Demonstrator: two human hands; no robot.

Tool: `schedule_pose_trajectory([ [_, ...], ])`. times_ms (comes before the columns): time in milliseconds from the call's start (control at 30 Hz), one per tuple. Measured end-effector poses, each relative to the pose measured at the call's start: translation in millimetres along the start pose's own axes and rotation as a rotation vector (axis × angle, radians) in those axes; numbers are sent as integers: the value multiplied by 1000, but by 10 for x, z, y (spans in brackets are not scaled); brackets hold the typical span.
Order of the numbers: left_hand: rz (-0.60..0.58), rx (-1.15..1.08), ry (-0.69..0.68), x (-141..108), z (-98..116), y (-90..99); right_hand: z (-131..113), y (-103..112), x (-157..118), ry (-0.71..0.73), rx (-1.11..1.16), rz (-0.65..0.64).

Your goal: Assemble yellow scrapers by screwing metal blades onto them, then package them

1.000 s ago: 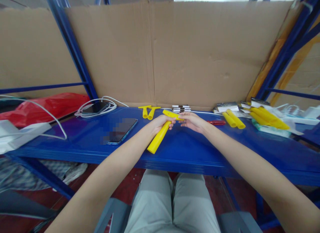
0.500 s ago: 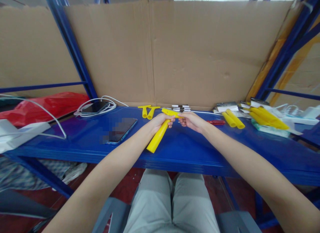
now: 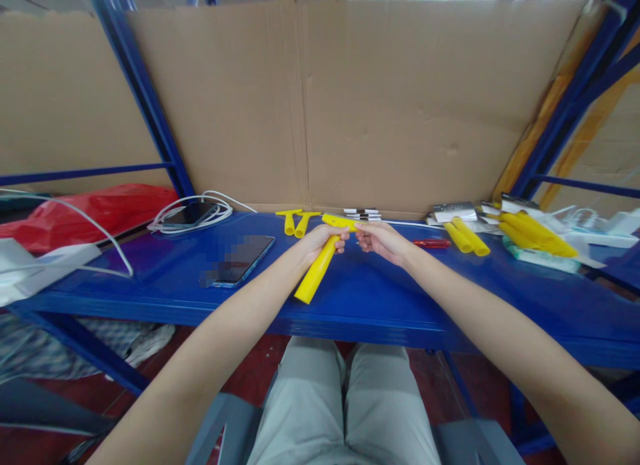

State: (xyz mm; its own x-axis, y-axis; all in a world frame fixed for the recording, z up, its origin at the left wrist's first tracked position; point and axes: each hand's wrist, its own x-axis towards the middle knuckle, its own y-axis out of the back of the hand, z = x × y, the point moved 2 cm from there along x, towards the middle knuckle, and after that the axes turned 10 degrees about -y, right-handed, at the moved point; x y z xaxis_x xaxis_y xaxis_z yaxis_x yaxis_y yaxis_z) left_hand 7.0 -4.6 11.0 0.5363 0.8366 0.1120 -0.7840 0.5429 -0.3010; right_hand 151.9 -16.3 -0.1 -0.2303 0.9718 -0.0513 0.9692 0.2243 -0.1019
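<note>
Just above the blue table, my left hand (image 3: 324, 240) is closed around the neck of a yellow T-shaped scraper (image 3: 316, 273). Its thick round handle slants down toward me, to the left, and its crosspiece points away. My right hand (image 3: 379, 240) pinches the right end of that crosspiece, its fingertips close to my left thumb. Whatever else may lie between those fingers is hidden. Behind my left hand, two more yellow T-shaped scrapers (image 3: 303, 224) lie near the cardboard. A small stack of black-and-white pieces (image 3: 363, 214) sits behind my hands.
A phone (image 3: 245, 260) lies left of my left forearm, with a coiled white cable (image 3: 220, 212) behind it. Right of my hands are a red tool (image 3: 433, 244), yellow handles (image 3: 470, 237) and a yellow bundle (image 3: 537, 235). A cardboard sheet (image 3: 400, 105) walls the table's back.
Both hands stay almost in place on the scraper. Its handle end has shifted very slightly up and to the right, and the crosspiece has turned a little.
</note>
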Motion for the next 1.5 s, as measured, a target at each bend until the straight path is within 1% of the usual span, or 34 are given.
schedule_pose_trajectory([
  [67,-5,-16,-7,-1,-2,-4,-27,-3,-3,15,-9,7],
  [233,24,-20,-31,0,-24,-13,-56,-8,-1,11,-35,23],
  [367,13,3,-14,8,-45,-5,-25,10,9,-1,-73,25],
  [500,18,43,12,12,-57,18,6,49,19,-19,-96,-6],
  [633,-13,57,39,14,-67,23,16,85,21,-78,-102,-39],
  [800,5,76,59,29,-85,30,13,73,4,-189,-63,-52],
  [967,29,79,31,52,-123,58,10,28,-40,-264,-14,-73],
  [1167,36,80,12,59,-143,74,6,41,-33,-323,31,-91],
  [1233,40,80,11,57,-136,67,4,40,-28,-317,29,-91],
  [1367,48,85,22,50,-123,51,-6,20,-40,-275,-10,-47],
  [1500,52,88,23,47,-122,48,-17,1,-58,-275,-18,-37],
])
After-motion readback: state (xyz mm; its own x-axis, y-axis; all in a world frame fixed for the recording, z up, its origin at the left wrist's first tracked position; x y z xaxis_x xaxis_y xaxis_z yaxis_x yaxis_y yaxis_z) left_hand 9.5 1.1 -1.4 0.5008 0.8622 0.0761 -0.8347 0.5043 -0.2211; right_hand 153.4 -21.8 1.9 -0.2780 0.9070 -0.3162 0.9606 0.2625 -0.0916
